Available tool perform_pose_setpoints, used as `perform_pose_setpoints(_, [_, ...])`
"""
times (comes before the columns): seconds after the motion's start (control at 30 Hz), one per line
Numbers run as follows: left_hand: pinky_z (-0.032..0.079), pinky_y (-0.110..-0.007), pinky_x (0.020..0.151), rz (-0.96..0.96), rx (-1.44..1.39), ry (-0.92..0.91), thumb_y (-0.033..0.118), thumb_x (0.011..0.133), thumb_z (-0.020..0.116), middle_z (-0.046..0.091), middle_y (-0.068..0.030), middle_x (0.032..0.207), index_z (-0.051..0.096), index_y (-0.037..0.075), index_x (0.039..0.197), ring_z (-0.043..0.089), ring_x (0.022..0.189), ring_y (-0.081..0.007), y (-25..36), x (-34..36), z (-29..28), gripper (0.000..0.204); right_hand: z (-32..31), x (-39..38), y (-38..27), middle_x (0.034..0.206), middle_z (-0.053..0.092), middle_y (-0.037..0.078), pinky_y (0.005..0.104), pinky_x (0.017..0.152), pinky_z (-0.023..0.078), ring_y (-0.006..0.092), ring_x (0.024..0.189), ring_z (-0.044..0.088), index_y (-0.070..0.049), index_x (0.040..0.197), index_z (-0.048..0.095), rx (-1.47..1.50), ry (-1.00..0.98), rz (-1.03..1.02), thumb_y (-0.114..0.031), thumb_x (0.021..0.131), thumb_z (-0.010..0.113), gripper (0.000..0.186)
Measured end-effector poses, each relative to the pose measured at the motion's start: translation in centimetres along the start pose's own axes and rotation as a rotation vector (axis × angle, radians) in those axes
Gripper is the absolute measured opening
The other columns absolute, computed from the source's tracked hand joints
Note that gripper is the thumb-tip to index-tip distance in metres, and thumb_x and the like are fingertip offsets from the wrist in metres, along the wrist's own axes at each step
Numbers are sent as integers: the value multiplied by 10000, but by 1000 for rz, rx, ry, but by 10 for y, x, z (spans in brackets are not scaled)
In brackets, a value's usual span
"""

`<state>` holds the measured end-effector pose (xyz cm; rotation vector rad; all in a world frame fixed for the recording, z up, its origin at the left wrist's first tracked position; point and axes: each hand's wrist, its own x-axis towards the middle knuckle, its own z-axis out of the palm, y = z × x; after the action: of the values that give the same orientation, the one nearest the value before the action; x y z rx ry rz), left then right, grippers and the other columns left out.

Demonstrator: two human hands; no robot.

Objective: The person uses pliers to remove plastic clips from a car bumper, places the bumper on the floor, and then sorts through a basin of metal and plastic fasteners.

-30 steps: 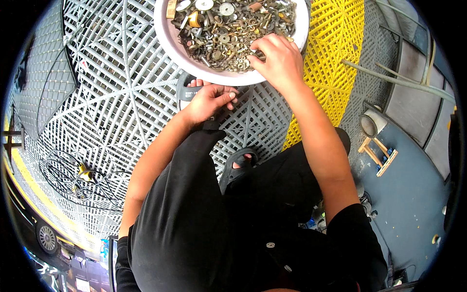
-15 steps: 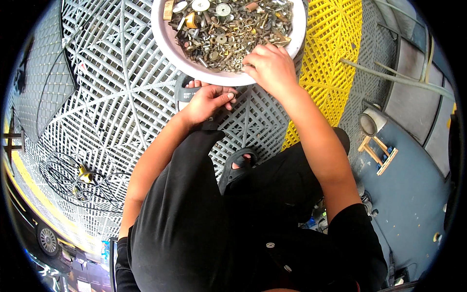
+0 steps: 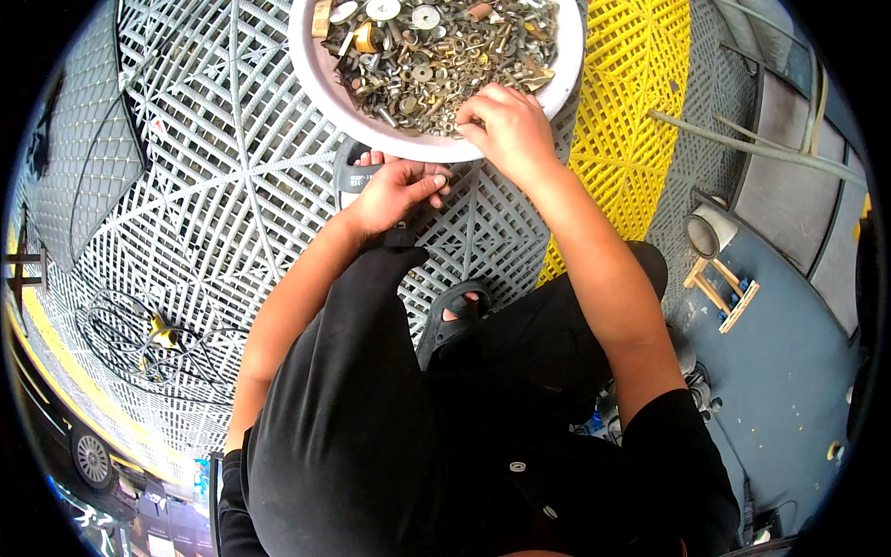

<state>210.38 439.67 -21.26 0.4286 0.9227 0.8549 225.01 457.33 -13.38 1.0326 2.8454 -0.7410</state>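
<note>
A white basin (image 3: 327, 110) full of mixed metal hardware (image 3: 436, 70), with nuts, washers, bolts and screws, stands at the top of the view. My right hand (image 3: 510, 128) reaches over its near right rim. Its fingers are bent and drawn together at the small nuts and washers by the near wall; what they pinch is hidden. Just outside the near rim, my left hand (image 3: 394, 195) is curled, thumb pressed toward the fingers. Something small may be in that grip, too small to make out. Several large washers (image 3: 425, 18) lie at the far side of the pile.
Grey grid floor tiles (image 3: 213, 176) and a yellow strip (image 3: 631, 102) lie around the basin. My sandalled foot (image 3: 455, 314) is between my knees. A coiled black cable (image 3: 130, 339) lies at left; a small wooden stand (image 3: 724, 295) and hoses (image 3: 752, 147) are at right.
My right hand has shifted slightly left along the near edge of the hardware. My left hand stays nearly in place, its thumb slightly moved.
</note>
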Motion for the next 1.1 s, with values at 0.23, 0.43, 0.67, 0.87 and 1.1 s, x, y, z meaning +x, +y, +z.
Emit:
perform_pose_setpoints(0.23, [521, -243, 832, 13, 18, 2, 225, 1049, 611, 695, -35, 1019, 640, -70, 1228, 643, 840, -84, 1, 0, -1, 346, -3, 2, -5, 955, 669, -2, 413, 869, 473, 232, 984, 655, -162, 879, 726, 2, -27, 39, -182, 814, 775, 83])
perform_pose_setpoints(0.43, [516, -250, 830, 37, 82, -23, 190, 1053, 601, 680, -28, 1006, 621, -58, 1256, 640, 861, -88, 3, -1, 0, 321, -21, 41, -15, 1085, 673, 21, 423, 941, 495, 266, 1079, 611, -150, 992, 720, -105, 298, -124, -216, 831, 777, 183])
perform_pose_setpoints(0.67, [519, -260, 845, 7, 88, -14, 199, 1053, 600, 684, -34, 1021, 620, -61, 1259, 644, 871, -95, 6, -1, 1, 332, -57, 140, -36, 1469, 536, 168, 479, 1174, 350, 360, 1408, 448, -106, 1385, 597, -123, 125, -206, -348, 965, 613, 486])
perform_pose_setpoints(0.87, [519, -246, 827, 39, 94, 33, 204, 1046, 613, 693, -29, 971, 646, -67, 1220, 651, 842, -91, 7, -3, 3, 323, -37, 155, -53, 1448, 510, 240, 517, 1151, 352, 414, 1366, 462, -109, 1350, 618, -221, 24, -149, -530, 907, 640, 612])
perform_pose_setpoints(1.1, [511, -256, 856, 26, 83, 2, 198, 1051, 601, 684, -38, 1009, 621, -61, 1244, 648, 871, -99, 16, -4, 2, 324, -48, 134, -48, 1328, 575, 197, 514, 1080, 400, 395, 1278, 506, -107, 1265, 653, -215, 4, -231, -556, 858, 695, 607])
